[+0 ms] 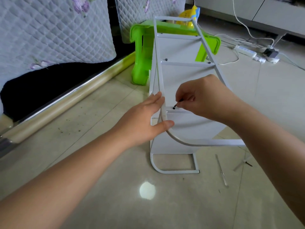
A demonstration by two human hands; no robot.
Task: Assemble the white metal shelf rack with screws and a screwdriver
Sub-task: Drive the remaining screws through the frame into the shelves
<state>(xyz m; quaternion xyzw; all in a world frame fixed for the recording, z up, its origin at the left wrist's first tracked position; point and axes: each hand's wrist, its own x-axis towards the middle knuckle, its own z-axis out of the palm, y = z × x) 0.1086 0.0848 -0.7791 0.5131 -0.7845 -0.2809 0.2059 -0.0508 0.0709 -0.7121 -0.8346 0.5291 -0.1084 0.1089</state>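
Note:
The white metal shelf rack lies on its side on the tiled floor, its shelves upright and its curved tube frame facing me. My left hand grips the frame's left tube, thumb over the curved part. My right hand pinches a small black tool whose tip sits in a black screw on the nearest shelf's flange. Black screws show on the shelf farther back.
A green plastic stool stands behind the rack, a yellow toy beyond it. A quilted sofa with a shiny rail fills the left. A thin metal rod lies on the floor at right. A power strip and cables lie at back right.

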